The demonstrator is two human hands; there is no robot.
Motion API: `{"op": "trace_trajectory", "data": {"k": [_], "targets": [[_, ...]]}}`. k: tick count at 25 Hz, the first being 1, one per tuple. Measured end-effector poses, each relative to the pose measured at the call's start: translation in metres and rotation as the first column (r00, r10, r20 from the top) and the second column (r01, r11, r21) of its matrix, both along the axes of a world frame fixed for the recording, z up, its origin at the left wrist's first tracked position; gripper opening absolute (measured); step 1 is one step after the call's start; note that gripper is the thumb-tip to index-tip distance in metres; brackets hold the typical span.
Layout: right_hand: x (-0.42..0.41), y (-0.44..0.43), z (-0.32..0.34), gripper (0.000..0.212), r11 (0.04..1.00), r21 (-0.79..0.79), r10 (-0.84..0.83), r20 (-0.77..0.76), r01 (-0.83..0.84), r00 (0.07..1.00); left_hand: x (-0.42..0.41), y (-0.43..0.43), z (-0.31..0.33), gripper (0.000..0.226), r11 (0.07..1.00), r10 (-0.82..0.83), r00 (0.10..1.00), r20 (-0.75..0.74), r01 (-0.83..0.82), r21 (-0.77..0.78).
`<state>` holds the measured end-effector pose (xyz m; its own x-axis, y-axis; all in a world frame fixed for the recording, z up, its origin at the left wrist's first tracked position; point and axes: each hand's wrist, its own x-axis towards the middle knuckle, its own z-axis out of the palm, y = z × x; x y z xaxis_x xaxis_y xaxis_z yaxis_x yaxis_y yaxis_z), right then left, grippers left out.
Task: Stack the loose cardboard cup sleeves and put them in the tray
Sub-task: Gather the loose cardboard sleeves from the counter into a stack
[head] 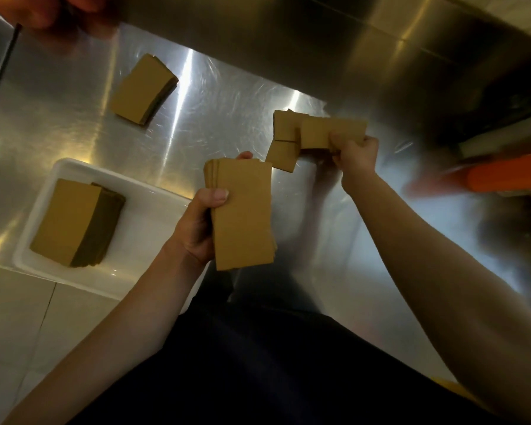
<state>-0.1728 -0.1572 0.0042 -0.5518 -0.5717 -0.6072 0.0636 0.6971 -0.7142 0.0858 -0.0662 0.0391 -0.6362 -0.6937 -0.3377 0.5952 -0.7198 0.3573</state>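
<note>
One sleeve stack (242, 216) is gripped by the left hand (196, 228), one loose sleeve (331, 130) by the right hand (354, 157); a second stack (71, 219) is kept in one tray (154, 191).

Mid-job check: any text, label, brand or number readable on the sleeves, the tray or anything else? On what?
No text can be read.
Plain brown, unprinted: the held stack in the left hand, the loose sleeves in the right hand, the tray stack in the white tray, the counter stack.
Too blurred to tell: the orange object at the right edge.
</note>
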Motion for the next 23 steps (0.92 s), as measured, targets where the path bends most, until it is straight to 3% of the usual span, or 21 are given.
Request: {"op": "trace_trajectory", "data": {"k": [3,6,11,15,17,20,23], "targets": [[-0.006,-0.007,0.010,0.031,0.998,-0.001,-0.058,0.095,0.059,0.994,-0.001,0.003,0.000,0.078,1.000,0.001,1.000,0.003,-0.001,0.009],[0.013,-0.024,0.013,0.030,0.999,0.039,0.016,0.059,-0.019,0.998,-0.001,0.006,0.001,0.081,1.000,-0.019,0.999,0.031,0.018,0.015],[0.053,-0.027,-0.006,0.086,0.963,0.219,0.203,-0.204,-0.158,0.958,0.006,0.008,0.004,0.087,0.999,-0.009,0.998,0.069,0.007,0.031],[0.056,-0.022,-0.009,0.097,0.931,0.359,0.190,-0.331,-0.063,0.924,0.008,0.009,0.006,0.088,0.999,0.000,0.998,0.070,-0.003,0.039],[0.055,-0.022,-0.011,0.088,0.964,0.267,0.096,-0.268,-0.022,0.959,0.007,0.010,0.007,0.089,0.999,-0.016,0.997,0.077,0.013,0.036],[0.046,-0.012,-0.011,0.059,0.995,0.068,-0.065,-0.039,0.067,0.997,0.007,0.010,0.008,0.086,0.999,-0.031,0.997,0.069,0.030,0.028],[0.022,-0.001,-0.004,0.039,0.973,-0.046,-0.209,0.258,0.228,0.943,0.010,0.008,0.008,0.084,1.000,-0.021,0.998,0.057,0.020,0.021]]}}
